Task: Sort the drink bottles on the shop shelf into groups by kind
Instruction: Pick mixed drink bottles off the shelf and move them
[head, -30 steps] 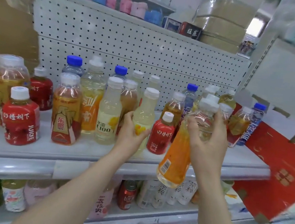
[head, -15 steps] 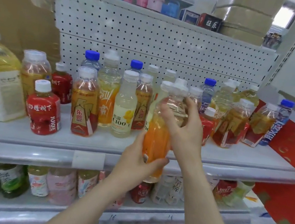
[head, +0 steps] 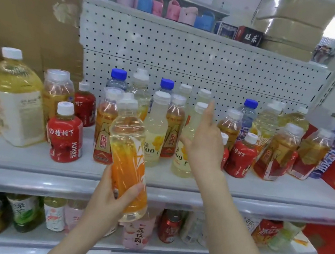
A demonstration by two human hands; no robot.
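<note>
We hold a bottle [head: 127, 160] in our left hand [head: 108, 202] before the front edge of the shelf [head: 271, 203]; our right hand [head: 205, 146] is up to its right, in front of the standing bottles [head: 243, 157]. Big jugs [head: 17, 106] stand at the left end, a pegboard [head: 195, 60] behind the rows.

Left hand [head: 109, 201] grips an orange bottle [head: 127, 160] low, near the shelf [head: 261, 193] edge; right hand [head: 204, 141], fingers straight, fronts a pale bottle [head: 180, 162].

Orange drink bottle [head: 127, 160], near centre, was clear glossy plastic with a smooth printed sleeve; shelf [head: 23, 160] was smooth grey painted metal, faintly shiny; back panel [head: 195, 60], far, was matt white perforated metal; cardboard sheet [head: 24, 21], far left, was matt brown, scuffed in one patch.
</note>
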